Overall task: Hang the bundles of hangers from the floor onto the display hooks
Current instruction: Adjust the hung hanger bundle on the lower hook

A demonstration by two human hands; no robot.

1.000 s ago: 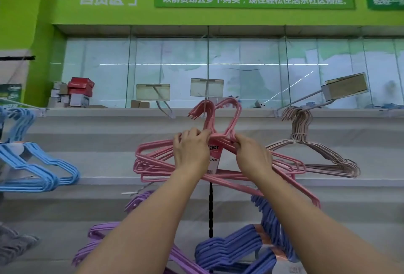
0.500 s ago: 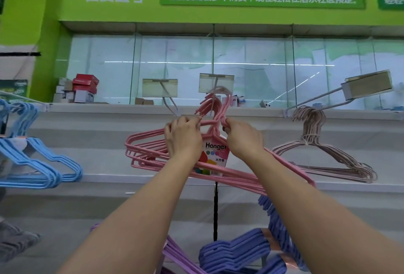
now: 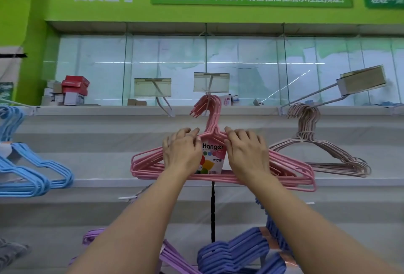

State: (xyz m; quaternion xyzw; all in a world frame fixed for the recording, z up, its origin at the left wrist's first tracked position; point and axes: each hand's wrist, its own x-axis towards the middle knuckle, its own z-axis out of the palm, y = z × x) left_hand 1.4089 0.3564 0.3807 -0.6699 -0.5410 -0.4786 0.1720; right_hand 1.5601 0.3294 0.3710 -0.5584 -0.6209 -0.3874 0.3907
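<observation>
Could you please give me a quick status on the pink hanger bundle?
Left hand and right hand both on pink hanger bundle shoulders, fingers curled. Bundle's hooks at the middle display hook. Nothing blocking.

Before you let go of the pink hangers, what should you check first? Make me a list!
1. Pink hangers hooked over the display hook: ok, their curved tops sit at it.
2. Hook tops fully seated on it: cannot tell, they overlap in this view.
3. Left hand steadying the bundle: ok, fingers at the shoulders.
4. Right hand steadying it: ok, fingers on the other side.
5. Bundle level: ok, roughly even.
6. Apart from the beige hangers: ok, a gap shows.
</observation>
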